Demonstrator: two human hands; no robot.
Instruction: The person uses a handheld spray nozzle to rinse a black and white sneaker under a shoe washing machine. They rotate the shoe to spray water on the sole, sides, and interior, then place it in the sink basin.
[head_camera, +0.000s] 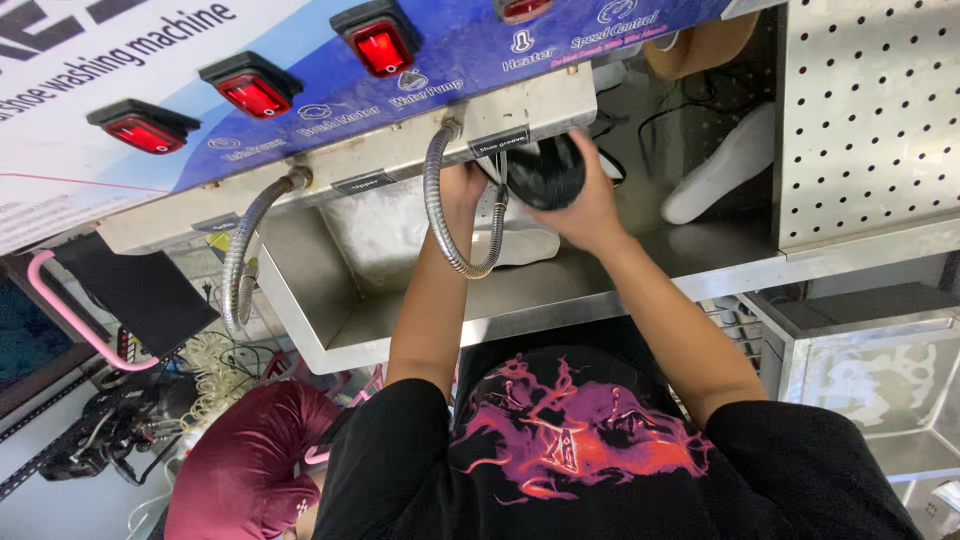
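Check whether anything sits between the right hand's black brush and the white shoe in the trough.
Nothing visible does. The right hand holds the black brush directly above the white shoe; the flexible metal hose hangs just beside it, near the left hand.

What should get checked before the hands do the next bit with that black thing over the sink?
1. Right hand has a grip on the black round thing: ok, fingers wrap its side.
2. Left hand is steady: cannot tell, it is up under the panel edge and partly hidden.
3. Bendy metal hose stays out of the way: not ok, it curves right between the two hands.
4. White shoe sits in the sink: ok, it lies below the hands.
5. Red switches are off or on: cannot tell.
6. Second white shoe is safe: ok, it rests apart on the shelf.
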